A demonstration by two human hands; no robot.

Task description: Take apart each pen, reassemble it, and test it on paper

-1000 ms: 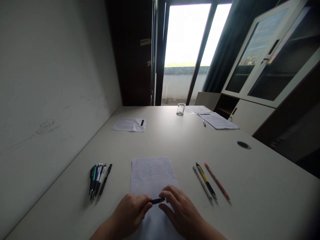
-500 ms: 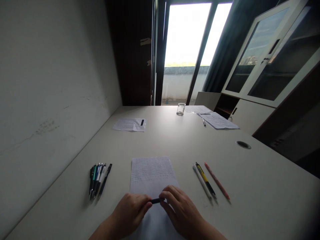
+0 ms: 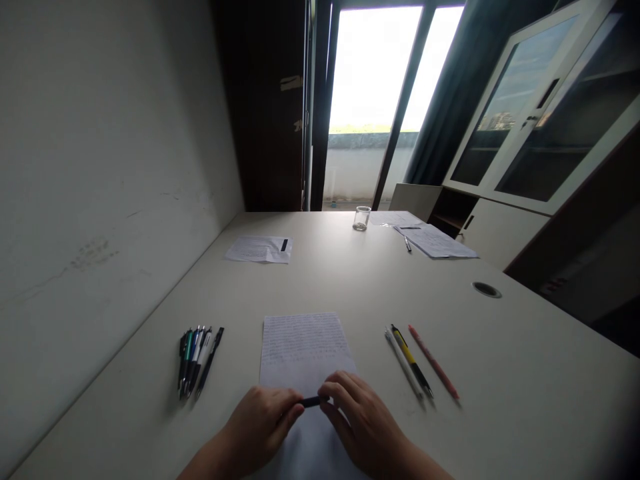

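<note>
Above a sheet of lined handwriting (image 3: 303,340), a black pen (image 3: 311,402) is held level between both hands. My left hand (image 3: 263,420) is closed round its left end, thumb and fingers pinching. At the other end, the fingertips and thumb of my right hand (image 3: 357,417) grip it. Only the pen's short middle part shows; the fingers hide both ends. Left of the paper lies a row of several pens (image 3: 195,363). To the right are a white pen (image 3: 404,363), a yellow and black pen (image 3: 413,362) and a pink pen (image 3: 434,362).
On the white table (image 3: 330,287), a glass jar (image 3: 361,219) stands at the far edge. A printed sheet (image 3: 257,249) lies far left. Stacked papers (image 3: 443,241) and another pen (image 3: 407,245) are far right, near a round cable hole (image 3: 487,289). A wall (image 3: 125,220) borders the left.
</note>
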